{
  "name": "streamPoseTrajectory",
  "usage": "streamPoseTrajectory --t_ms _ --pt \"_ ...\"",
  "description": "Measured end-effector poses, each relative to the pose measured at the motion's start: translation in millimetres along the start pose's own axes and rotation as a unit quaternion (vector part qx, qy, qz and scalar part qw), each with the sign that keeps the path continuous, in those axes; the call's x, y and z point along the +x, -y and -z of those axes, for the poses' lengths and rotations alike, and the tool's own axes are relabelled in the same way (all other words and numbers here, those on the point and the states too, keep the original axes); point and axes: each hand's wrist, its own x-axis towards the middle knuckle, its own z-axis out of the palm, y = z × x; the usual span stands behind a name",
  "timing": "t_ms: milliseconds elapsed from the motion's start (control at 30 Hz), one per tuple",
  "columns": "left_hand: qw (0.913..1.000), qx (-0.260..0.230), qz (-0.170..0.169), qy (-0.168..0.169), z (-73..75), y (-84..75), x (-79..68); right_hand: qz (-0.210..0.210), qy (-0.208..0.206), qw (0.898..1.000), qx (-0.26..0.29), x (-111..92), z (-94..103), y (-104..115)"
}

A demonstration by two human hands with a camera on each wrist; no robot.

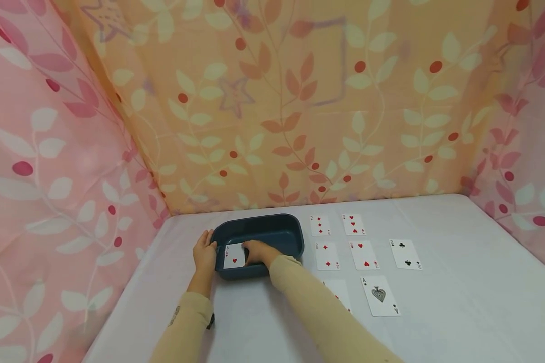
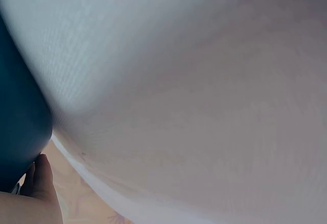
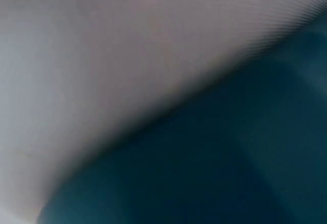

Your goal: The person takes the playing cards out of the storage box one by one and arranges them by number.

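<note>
A dark blue rectangular tray (image 1: 258,222) stands toward the back left of the white table. My left hand (image 1: 204,254) grips its left end, thumb at the rim; the left wrist view shows that hand (image 2: 36,198) against the tray's outer wall (image 2: 20,116). Reaching in over the front rim, my right hand (image 1: 260,252) pinches the right edge of an ace of hearts playing card (image 1: 233,257), which lies face up inside the tray's left part. In the right wrist view only the blurred tray (image 3: 204,162) shows, without the hand.
Right of the tray lie face-up cards: three of diamonds (image 1: 320,226), three of hearts (image 1: 353,225), two of diamonds (image 1: 327,256), two of hearts (image 1: 365,255), two of clubs (image 1: 406,254) and ace of spades (image 1: 381,296). My right sleeve partly covers a red ace (image 1: 339,291). Patterned curtains (image 1: 272,126) enclose the table.
</note>
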Motion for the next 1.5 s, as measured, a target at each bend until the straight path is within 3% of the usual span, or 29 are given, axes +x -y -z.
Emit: streamPoseTrajectory --t_ms 267,467,867,1000,1233,1367,1500 --pt "1.0000 0.003 0.003 0.007 -1.2 1.4 -2.1 -0.004 0.015 1.000 0.014 -8 2.9 1" --pt "1.0000 0.002 0.005 0.005 -2.6 1.3 -4.0 -0.008 0.012 0.998 0.056 -15 6.5 2" --pt "1.0000 0.002 -0.004 0.009 -4.8 -0.2 -2.8 0.006 -0.051 0.989 0.140 -29 12.0 4" --pt "0.9999 0.002 -0.009 0.012 -4.0 0.9 -1.9 0.012 -0.065 0.979 0.194 -30 12.3 4" --pt "0.9998 0.021 0.001 0.007 -1.4 3.5 -0.2 0.020 -0.109 0.938 0.327 -33 17.3 6" --pt "0.9995 0.030 0.005 0.004 -0.5 4.7 2.6 0.015 -0.139 0.930 0.339 -39 26.6 7" --pt "0.9995 0.032 -0.003 -0.005 0.8 5.4 4.4 0.010 -0.144 0.923 0.358 -51 38.4 6"
